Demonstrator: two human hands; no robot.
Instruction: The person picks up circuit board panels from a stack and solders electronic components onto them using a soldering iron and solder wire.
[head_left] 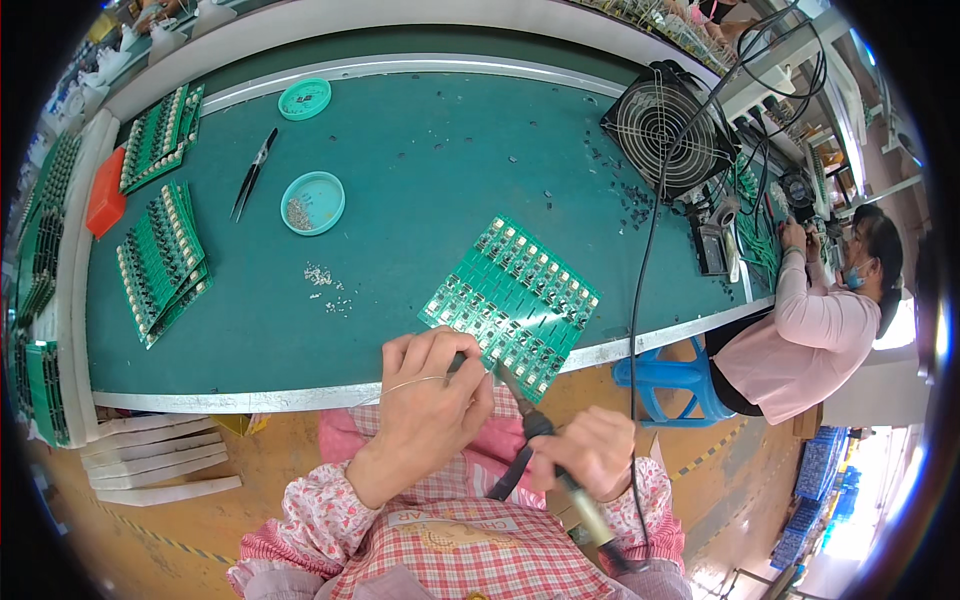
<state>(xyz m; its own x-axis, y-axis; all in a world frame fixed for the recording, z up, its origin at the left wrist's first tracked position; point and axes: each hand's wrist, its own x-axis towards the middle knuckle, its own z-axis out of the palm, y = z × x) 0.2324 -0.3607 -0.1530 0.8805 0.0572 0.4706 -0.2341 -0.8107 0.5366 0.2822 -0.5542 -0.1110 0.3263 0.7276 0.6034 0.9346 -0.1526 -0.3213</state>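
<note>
A green circuit board panel (pixel 512 305) with rows of white and black parts lies tilted at the table's front edge. My right hand (pixel 592 452) grips a soldering iron (pixel 540 426), its tip at the panel's near edge. My left hand (pixel 432 398) rests by the panel's near left corner, fingers pinched together. A small dark thing (pixel 457 362) shows between its fingers; its kind is hidden. One thin pale strand (pixel 408 384) crosses the back of this hand. Below, a dark strip (pixel 512 474) shows between the hands.
Stacked boards (pixel 165 262), a red box (pixel 106 192) and tweezers (pixel 255 175) lie left. A round dish (pixel 335 205) holds tiny parts; another dish (pixel 305 99) stands behind. A caged fan (pixel 665 130) stands back right, with a hanging cable (pixel 640 290). A co-worker (pixel 815 330) sits right.
</note>
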